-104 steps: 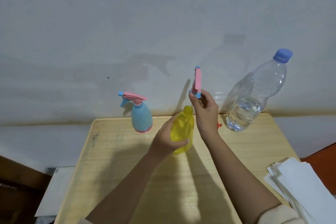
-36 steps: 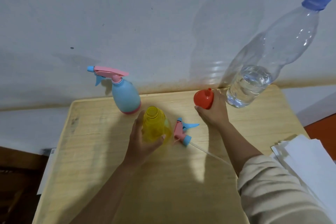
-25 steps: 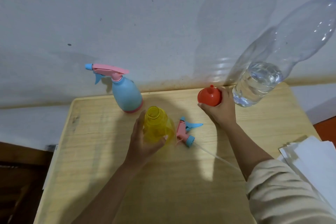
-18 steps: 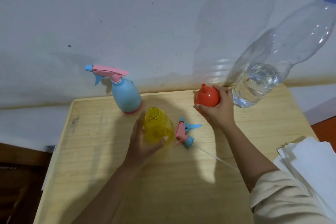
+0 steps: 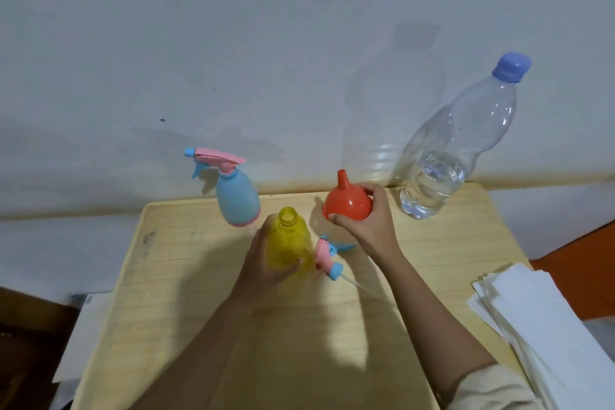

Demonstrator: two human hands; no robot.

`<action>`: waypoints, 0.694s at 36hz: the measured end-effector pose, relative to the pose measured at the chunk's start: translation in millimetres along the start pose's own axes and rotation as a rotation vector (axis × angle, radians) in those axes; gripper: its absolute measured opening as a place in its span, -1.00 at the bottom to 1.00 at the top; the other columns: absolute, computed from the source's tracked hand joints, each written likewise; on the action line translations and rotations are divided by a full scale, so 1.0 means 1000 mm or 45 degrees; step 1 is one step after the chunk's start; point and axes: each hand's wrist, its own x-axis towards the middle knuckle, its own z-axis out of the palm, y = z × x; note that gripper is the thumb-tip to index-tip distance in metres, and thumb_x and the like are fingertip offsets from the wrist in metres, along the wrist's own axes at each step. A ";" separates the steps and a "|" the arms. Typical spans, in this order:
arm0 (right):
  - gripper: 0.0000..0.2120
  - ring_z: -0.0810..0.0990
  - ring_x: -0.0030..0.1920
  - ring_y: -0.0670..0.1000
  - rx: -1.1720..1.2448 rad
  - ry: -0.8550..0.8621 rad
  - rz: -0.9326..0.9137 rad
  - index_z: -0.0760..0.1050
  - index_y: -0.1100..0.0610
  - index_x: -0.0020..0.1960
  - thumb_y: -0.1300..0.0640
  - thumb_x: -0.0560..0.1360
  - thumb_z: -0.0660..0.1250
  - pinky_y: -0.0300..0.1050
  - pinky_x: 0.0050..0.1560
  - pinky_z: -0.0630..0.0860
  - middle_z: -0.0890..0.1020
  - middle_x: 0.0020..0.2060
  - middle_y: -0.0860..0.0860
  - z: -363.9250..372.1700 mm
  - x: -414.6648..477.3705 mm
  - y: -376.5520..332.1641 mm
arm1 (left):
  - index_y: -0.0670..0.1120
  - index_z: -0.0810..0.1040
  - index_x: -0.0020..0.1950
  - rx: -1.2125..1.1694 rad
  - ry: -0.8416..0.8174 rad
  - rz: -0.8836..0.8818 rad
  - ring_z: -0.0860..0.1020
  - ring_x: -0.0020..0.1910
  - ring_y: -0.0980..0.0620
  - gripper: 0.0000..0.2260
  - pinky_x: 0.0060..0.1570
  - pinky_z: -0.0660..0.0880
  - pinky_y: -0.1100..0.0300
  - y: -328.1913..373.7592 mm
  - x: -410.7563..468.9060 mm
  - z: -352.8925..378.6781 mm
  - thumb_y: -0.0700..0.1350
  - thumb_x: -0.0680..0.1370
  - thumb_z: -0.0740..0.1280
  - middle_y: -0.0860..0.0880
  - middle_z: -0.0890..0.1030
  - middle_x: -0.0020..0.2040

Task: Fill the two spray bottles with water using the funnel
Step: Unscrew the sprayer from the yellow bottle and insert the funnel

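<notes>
My left hand (image 5: 266, 271) grips the yellow spray bottle (image 5: 289, 241), which stands upright with its neck uncapped. Its pink and blue spray head (image 5: 327, 256) lies on the wooden table (image 5: 186, 293) just right of it, tube trailing to the right. My right hand (image 5: 369, 220) holds the red funnel (image 5: 346, 201) above the table, spout pointing up, to the right of the yellow bottle. The blue spray bottle (image 5: 237, 198) with its pink head on stands at the back. A large clear water bottle (image 5: 456, 150) with a blue cap stands back right, partly filled.
A stack of white paper sheets (image 5: 545, 326) lies at the table's right edge. A pale wall (image 5: 266, 60) rises directly behind the table. More white paper (image 5: 78, 343) shows below the table's left edge.
My right hand laid the spray head on the table, picked up the red funnel from beside the water bottle and lifted it. My left hand kept hold of the yellow bottle.
</notes>
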 end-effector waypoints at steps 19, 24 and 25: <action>-0.36 0.50 0.16 -0.11 0.058 -0.162 -0.141 0.37 -0.04 0.29 -0.04 0.25 0.49 -0.12 0.16 0.49 0.51 0.15 -0.09 0.012 -0.033 -0.049 | 0.31 0.18 0.30 0.057 -0.025 -0.099 0.42 0.21 0.15 -0.29 0.05 0.38 0.49 -0.002 -0.006 -0.006 0.22 0.23 0.42 0.11 0.40 0.26; -0.24 0.40 0.22 -0.10 -0.090 -0.289 -0.303 0.27 -0.03 0.44 0.00 0.32 0.51 -0.45 0.13 0.40 0.39 0.18 -0.03 0.017 -0.035 -0.059 | 0.30 0.17 0.30 0.094 0.029 -0.102 0.39 0.13 0.27 -0.26 0.03 0.33 0.45 -0.002 -0.012 -0.006 0.24 0.18 0.41 0.06 0.33 0.23; -0.20 0.38 0.24 -0.09 -0.132 -0.319 -0.315 0.24 -0.04 0.46 -0.05 0.30 0.50 -0.46 0.15 0.37 0.38 0.19 -0.03 0.018 -0.036 -0.062 | 0.31 0.17 0.29 0.100 0.039 -0.096 0.38 0.12 0.31 -0.26 0.05 0.33 0.41 -0.002 -0.013 -0.007 0.23 0.18 0.41 0.06 0.33 0.22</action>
